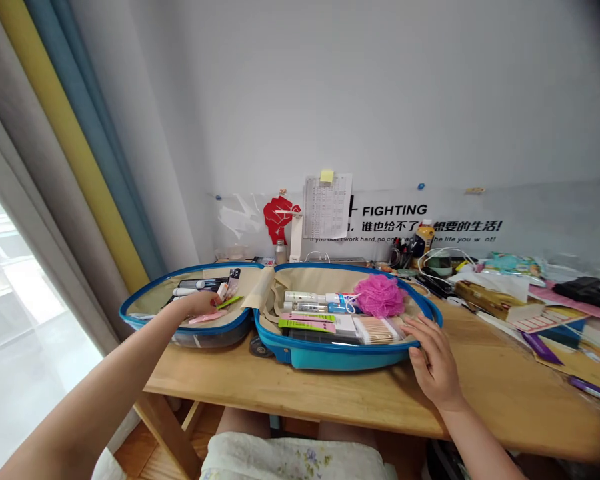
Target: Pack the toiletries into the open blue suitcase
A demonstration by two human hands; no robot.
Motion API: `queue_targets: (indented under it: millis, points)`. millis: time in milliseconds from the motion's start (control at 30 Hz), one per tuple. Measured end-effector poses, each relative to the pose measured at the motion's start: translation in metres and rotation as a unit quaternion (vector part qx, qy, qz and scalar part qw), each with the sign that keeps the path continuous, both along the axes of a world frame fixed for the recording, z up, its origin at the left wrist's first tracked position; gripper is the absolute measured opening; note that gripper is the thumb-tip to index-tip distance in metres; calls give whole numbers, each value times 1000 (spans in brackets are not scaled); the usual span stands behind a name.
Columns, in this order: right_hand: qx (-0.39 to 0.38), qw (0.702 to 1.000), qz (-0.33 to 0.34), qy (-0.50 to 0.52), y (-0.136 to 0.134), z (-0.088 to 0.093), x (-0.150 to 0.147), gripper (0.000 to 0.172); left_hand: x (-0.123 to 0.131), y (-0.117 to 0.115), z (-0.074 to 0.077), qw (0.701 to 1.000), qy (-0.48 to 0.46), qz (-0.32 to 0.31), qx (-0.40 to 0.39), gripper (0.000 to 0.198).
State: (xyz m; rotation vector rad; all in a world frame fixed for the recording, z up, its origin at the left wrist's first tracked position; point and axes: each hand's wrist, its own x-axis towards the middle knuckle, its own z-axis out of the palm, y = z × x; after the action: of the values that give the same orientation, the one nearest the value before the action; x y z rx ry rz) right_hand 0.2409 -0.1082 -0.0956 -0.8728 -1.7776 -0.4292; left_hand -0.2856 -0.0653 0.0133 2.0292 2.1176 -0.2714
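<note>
A small turquoise suitcase [350,360] lies spread open on the wooden table, with blue rims and beige lining. My left hand [203,305] reaches into its left half, fingers bent down among the contents; whatever they close on is hidden. Close by are a small white-and-orange box [223,291], a green stick-like item [230,302] and white-capped tubes [184,292]. My right hand [434,360] holds the right half's rim, thumb outside and fingers over it. That half contains a pink bath puff [380,296], cotton swabs [377,331], clear bottles [305,307] and a green-and-pink packet [307,323].
A drink bottle [423,240], a tissue pack [485,299], papers and cables crowd the table's right and back. A white lamp [296,237] stands behind the suitcase. Curtains [55,133] hang at left, and the table's front edge [300,413] is near my lap.
</note>
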Motion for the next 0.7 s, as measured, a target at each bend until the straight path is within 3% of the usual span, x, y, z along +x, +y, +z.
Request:
queue_targets:
  millis: [167,367,533,700]
  points:
    - [7,1000,-4,-8,0,-1,1,33,2,12,-5,999,32,-1,12,32]
    - [6,1000,5,1,-1,1,-1,31,6,9,-7,997,32,2,76,32]
    - [9,1000,6,-3,-3,3,-2,31,23,2,20,988,-14,4,156,41]
    - [0,1000,5,-5,-3,3,-1,32,81,-12,51,970,-107,-123,179,44]
